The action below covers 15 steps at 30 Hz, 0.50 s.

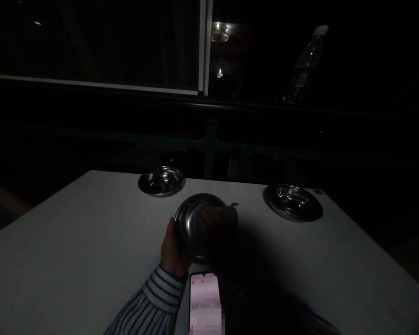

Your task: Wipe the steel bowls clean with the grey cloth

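In the dim head view, my left hand (pixel 172 249) grips the left rim of a shiny metal bowl (pixel 189 225), thumb along its edge. My right hand (pixel 212 225), mostly lost in dark shadow, is closed over the bowl on a thin greyish cloth (pixel 232 213). One end of the cloth sticks out past the bowl's right side. Whether the bowl faces up or down I cannot tell. Just below the bowl, a phone (pixel 204 298) with a lit screen lies between my forearms.
A metal bowl (pixel 160 181) stands at the far left of the white table (pixel 101 232). Stacked metal bowls (pixel 293 202) stand near the right back edge. Beyond the table are a dark window frame (pixel 125 87) and a clear plastic bottle (pixel 307 63) with a white cap.
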Motion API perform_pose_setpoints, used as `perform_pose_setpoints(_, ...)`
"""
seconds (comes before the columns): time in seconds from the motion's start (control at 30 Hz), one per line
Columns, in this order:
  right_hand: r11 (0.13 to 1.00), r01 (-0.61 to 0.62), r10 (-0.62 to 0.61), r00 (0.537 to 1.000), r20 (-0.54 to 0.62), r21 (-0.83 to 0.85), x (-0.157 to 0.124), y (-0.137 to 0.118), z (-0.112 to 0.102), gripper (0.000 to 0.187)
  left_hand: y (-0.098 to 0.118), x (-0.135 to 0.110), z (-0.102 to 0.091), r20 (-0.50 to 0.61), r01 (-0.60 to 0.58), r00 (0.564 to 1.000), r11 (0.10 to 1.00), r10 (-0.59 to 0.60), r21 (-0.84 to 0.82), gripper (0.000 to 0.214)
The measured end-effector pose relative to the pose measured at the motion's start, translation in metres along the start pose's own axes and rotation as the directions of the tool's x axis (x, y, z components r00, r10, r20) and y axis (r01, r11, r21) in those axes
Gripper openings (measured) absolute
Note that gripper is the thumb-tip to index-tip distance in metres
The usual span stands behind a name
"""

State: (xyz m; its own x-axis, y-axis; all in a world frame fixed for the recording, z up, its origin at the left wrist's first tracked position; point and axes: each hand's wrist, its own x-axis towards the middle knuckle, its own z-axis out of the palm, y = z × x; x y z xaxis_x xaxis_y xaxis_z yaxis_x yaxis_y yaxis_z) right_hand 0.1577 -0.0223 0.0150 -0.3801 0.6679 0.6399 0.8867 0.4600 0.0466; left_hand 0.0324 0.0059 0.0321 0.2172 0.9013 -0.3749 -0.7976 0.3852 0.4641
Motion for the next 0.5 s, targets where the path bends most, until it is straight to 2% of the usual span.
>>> perform_pose_setpoints(0.07, 0.990, 0.135, -0.135, 0.991, 0.009, 0.048, -0.005, -0.004, 0.000, 0.046, 0.002, -0.001, 0.000, 0.019, 0.064, 0.998, 0.998, -0.063, -0.005, 0.035)
perform_pose_setpoints(0.13, 0.981, 0.191, -0.190, 0.981, -0.032, 0.039, -0.010, 0.001, 0.000, 0.043, 0.005, -0.002, 0.001, 0.018, 0.065, 0.998, 0.998, -0.065, -0.006, 0.036)
perform_pose_setpoints(0.27, 0.994, 0.070, -0.079, 0.992, -0.099, -0.089, -0.016, 0.017, 0.003, 0.042, 0.006, -0.004, 0.004, -0.042, -0.102, 0.994, 0.994, 0.101, -0.034, 0.030)
perform_pose_setpoints(0.33, 0.993, 0.065, -0.074, 0.994, -0.086, -0.094, -0.016, 0.014, 0.003, 0.043, 0.003, -0.004, 0.005, -0.029, -0.072, 0.997, 0.997, 0.071, -0.025, 0.030)
perform_pose_setpoints(0.43, 0.982, 0.190, -0.190, 0.982, -0.023, -0.011, -0.004, 0.001, 0.000, 0.046, -0.001, -0.006, 0.004, 0.028, 0.015, 0.999, 1.000, -0.016, 0.009, 0.032)
perform_pose_setpoints(0.5, 0.982, 0.185, -0.183, 0.982, -0.050, 0.035, 0.011, 0.000, -0.003, 0.047, -0.002, -0.009, 0.005, 0.025, 0.005, 1.000, 0.999, -0.005, 0.034, 0.032)
